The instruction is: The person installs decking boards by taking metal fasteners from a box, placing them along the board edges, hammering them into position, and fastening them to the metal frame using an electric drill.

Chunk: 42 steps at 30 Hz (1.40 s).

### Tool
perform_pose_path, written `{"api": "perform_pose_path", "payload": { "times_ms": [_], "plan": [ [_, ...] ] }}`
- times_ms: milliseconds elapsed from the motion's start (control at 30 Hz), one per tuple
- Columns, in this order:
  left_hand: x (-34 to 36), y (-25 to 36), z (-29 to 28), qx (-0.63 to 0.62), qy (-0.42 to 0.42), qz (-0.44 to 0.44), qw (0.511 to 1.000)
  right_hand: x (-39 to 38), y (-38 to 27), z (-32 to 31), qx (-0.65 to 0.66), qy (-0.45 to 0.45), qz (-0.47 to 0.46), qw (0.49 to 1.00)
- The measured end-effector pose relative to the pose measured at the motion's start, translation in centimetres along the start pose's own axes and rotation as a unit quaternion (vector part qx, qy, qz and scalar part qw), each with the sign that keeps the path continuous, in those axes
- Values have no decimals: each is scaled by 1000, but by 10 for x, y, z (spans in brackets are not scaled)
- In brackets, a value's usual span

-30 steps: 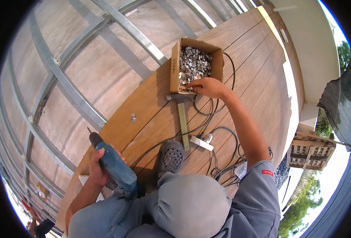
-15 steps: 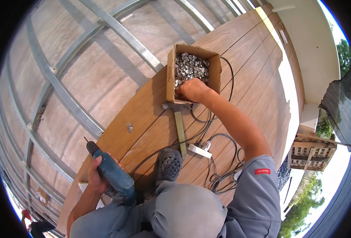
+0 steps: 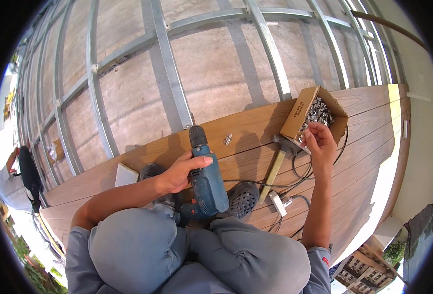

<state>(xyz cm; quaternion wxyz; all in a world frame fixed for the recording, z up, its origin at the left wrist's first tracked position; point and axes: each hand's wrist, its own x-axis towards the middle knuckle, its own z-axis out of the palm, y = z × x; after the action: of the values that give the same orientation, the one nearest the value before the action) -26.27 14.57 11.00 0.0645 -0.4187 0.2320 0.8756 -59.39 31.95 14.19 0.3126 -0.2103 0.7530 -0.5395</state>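
My left hand (image 3: 182, 172) is wrapped round a blue drill (image 3: 209, 188), its bit pointing toward the deck's far edge. My right hand (image 3: 321, 147) is raised at the near side of a cardboard box (image 3: 292, 122), fingertips pinched on what looks like a small metal clip (image 3: 302, 138). The box holds many silver clips (image 3: 319, 112). A few loose clips (image 3: 228, 139) lie on the wooden boards (image 3: 361, 142) left of the box. A hammer (image 3: 271, 174) with a yellowish handle lies just below the box, its head beside it.
Metal joists (image 3: 173, 78) over concrete lie beyond the deck edge. A white power strip (image 3: 277, 203) and black cables lie right of my shoe (image 3: 243, 201). A white object (image 3: 126, 174) is left of my feet. Another person (image 3: 15, 186) crouches at far left; a wooden pallet (image 3: 363, 267) stands lower right.
The view has swung, shifting box and joists rightward in it. My right hand has come up out of the box's interior, and the drill in my left hand now points more upright.
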Motion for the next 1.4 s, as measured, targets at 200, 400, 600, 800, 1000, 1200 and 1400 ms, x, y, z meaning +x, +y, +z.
{"api": "perform_pose_path", "payload": {
  "times_ms": [200, 400, 600, 800, 1000, 1200, 1400],
  "plan": [
    [-4, -12, 2, 65, -59, 14, 996, -11, 14, 119, 6, -117, 42, 992],
    [-19, -14, 12, 91, -99, -7, 991, -9, 8, 185, 142, -166, 93, 971],
    [-16, -22, 1, 117, -136, 6, 984, -15, -13, 195, 171, -232, 183, 940],
    [-19, -15, 4, 112, -140, 12, 984, -14, -18, 196, 175, -275, 249, 912],
    [-18, -15, 3, 137, -149, 27, 979, -13, -13, 201, 175, -291, 263, 903],
    [-23, -16, 4, 154, -109, 69, 979, -7, -15, 205, 184, -332, 270, 885],
    [-9, -28, 7, 132, -143, 104, 975, -10, -19, 198, 149, -318, 236, 906]
  ]
}}
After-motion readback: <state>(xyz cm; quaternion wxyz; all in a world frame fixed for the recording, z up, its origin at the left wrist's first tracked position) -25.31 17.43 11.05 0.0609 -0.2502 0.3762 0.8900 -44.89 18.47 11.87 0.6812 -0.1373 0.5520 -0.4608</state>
